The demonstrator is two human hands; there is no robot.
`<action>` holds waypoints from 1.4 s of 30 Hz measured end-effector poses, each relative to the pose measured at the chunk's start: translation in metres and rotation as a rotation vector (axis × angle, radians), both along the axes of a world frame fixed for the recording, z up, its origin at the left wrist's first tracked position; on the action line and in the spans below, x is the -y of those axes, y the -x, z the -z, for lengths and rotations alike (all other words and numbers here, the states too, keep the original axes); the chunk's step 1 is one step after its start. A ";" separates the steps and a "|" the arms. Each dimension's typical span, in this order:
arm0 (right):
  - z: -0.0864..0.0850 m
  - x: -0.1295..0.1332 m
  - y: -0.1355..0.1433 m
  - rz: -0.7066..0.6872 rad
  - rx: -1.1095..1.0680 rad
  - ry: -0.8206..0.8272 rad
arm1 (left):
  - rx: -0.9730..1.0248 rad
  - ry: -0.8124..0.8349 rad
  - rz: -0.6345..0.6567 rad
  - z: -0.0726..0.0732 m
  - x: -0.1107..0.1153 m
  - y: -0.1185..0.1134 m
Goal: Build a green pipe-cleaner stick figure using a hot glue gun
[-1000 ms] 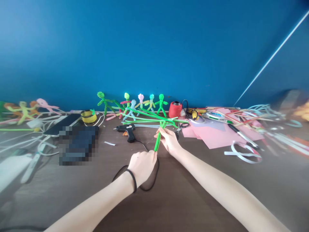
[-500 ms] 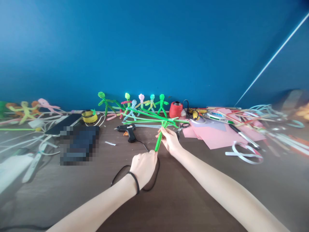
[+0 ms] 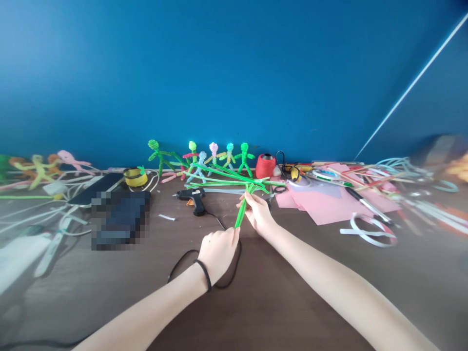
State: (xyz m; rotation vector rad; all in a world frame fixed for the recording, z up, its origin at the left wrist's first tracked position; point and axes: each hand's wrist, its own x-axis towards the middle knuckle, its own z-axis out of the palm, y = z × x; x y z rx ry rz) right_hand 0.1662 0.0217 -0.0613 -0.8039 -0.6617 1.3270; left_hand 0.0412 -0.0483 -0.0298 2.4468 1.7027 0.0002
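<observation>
A small bunch of bright green pipe cleaners (image 3: 241, 213) slants between my two hands above the table. My left hand (image 3: 218, 251), with a black band at the wrist, pinches its lower end. Higher up, the fingers of my right hand (image 3: 259, 213) are closed around it, and short green ends stick out past them. Just behind lie loose green pipe cleaners (image 3: 234, 175) in a crossed pile. Small pipe-cleaner figures (image 3: 244, 157) stand along the wall, in green, pink and pale blue.
Left of my hands lies a black glue gun (image 3: 197, 200), its cord looping under my left wrist. A dark, pixelated device (image 3: 122, 219) and a yellow tape roll (image 3: 135, 177) are farther left. To the right are a red spool (image 3: 265, 166), pink paper (image 3: 314, 204) and a marker (image 3: 367, 204).
Almost nothing differs. Both hands keep their hold on the green pipe cleaners, and my left hand has shifted very slightly to the right.
</observation>
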 end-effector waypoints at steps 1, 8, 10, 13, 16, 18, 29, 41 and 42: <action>0.000 0.000 0.000 0.004 -0.006 0.004 | -0.007 -0.002 -0.004 0.000 0.000 0.000; 0.000 0.000 -0.001 0.023 -0.026 0.016 | -0.077 -0.051 -0.017 0.001 -0.001 0.002; 0.000 0.000 -0.001 0.026 -0.028 0.015 | -0.061 -0.051 -0.011 0.002 -0.001 0.003; 0.001 -0.001 -0.001 0.025 -0.028 0.010 | -0.032 -0.043 -0.010 0.002 -0.001 0.002; 0.002 -0.002 -0.001 0.019 -0.020 0.002 | -0.048 -0.008 -0.026 0.000 -0.001 0.001; 0.004 -0.002 -0.001 0.014 -0.016 -0.002 | -0.057 0.004 -0.032 -0.001 -0.001 0.000; -0.003 0.006 -0.002 -0.127 0.053 -0.068 | 0.111 0.016 -0.061 -0.002 -0.005 0.004; -0.011 0.025 0.003 -0.257 0.471 -0.225 | 0.479 0.069 -0.067 0.000 -0.026 0.020; -0.011 0.025 0.003 -0.249 0.472 -0.223 | 0.507 0.066 -0.069 0.000 -0.027 0.020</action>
